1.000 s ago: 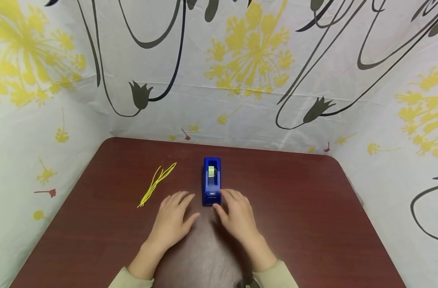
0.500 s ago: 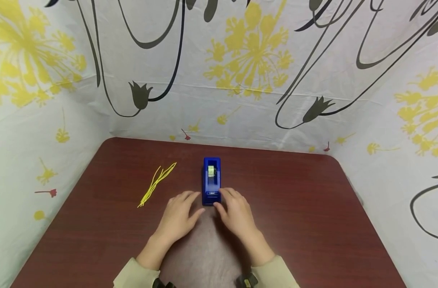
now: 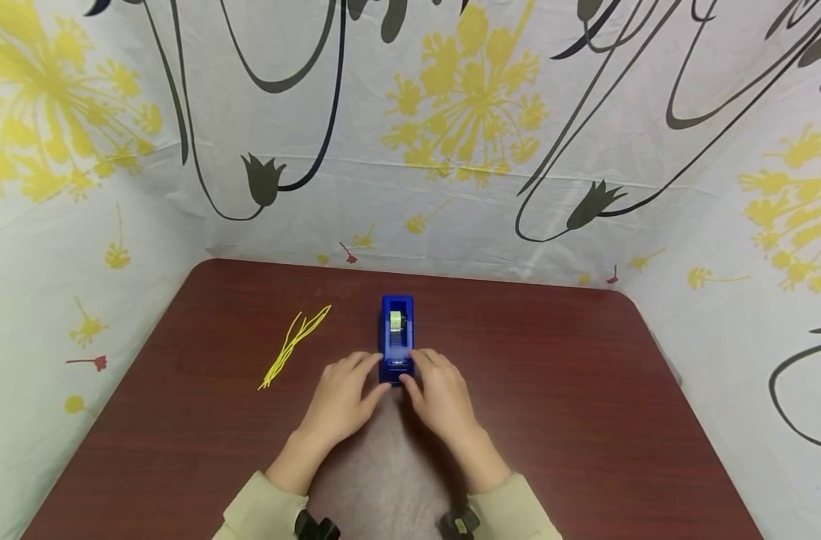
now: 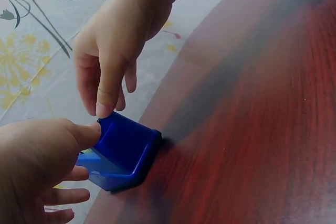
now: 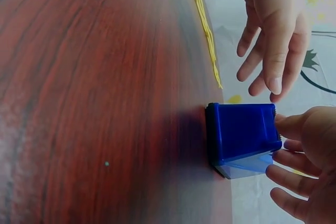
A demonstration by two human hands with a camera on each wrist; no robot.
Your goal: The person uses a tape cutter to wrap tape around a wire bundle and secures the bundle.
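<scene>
A blue tape dispenser (image 3: 401, 351) stands on the table with a small tape roll (image 3: 395, 321) inside, its cutter end facing me. My right hand (image 3: 441, 396) is at its near right corner; the thumb touches the top edge of the cutter end and the other fingers extend along the side, spread apart in the right wrist view. At the near left corner is my left hand (image 3: 343, 399), its fingers loosely extended and the fingertips at or very close to the dispenser (image 5: 242, 134). Whether the left fingertips press on it, I cannot tell.
A bundle of thin yellow strands (image 3: 289, 352) lies on the dark red wooden table (image 3: 572, 390), left of the dispenser. White cloth (image 3: 356, 112) with yellow and grey flower prints hangs behind the table and at both sides. Black wrist devices (image 3: 316, 526) sit at the sleeves.
My left hand has moved right and slightly forward, up to the dispenser's left side. The right hand has shifted only slightly forward. Dispenser and yellow strands have stayed in place.
</scene>
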